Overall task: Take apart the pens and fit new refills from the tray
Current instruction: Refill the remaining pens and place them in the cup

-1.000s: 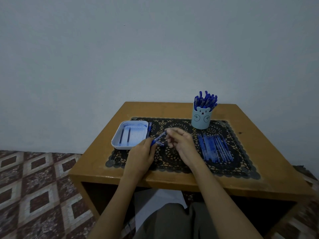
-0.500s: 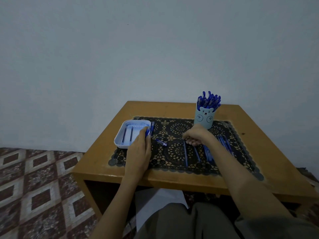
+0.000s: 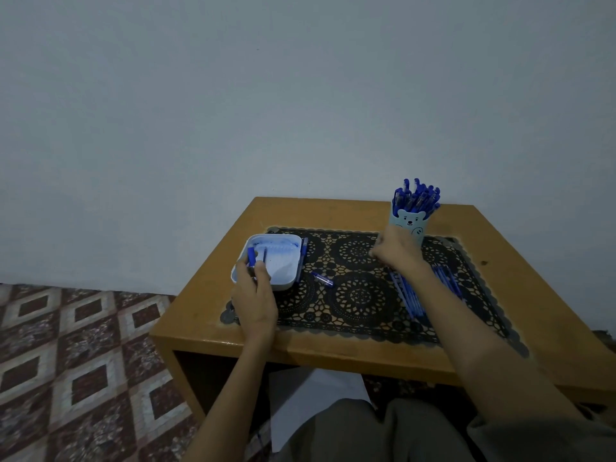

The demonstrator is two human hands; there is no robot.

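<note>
The tray sits at the left end of the lace mat. Only a thin dark refill can be made out in it, the rest is too dim to count. A short blue pen piece pokes up over the tray's near left corner and looks to be pinched in the curled fingers of the left hand, which is draped over that end of the tray.

So the step looks like a refill pick-up with a pen part already in the same hand. It's probably best done by sliding one refill against the tray wall and rolling it up, rather than pinching straight down. The held piece should be kept clear of the tray floor.

The right hand is balled up, knuckles up, on the mat just in front of the bear cup full of pens. Whether anything is held in it can't be told.

Another small pen part is lying loose on the mat between the hands, and one more pen is parked right against the tray's right wall. A row of pens is laid out under the right forearm, all of it on the wooden counter.
</note>
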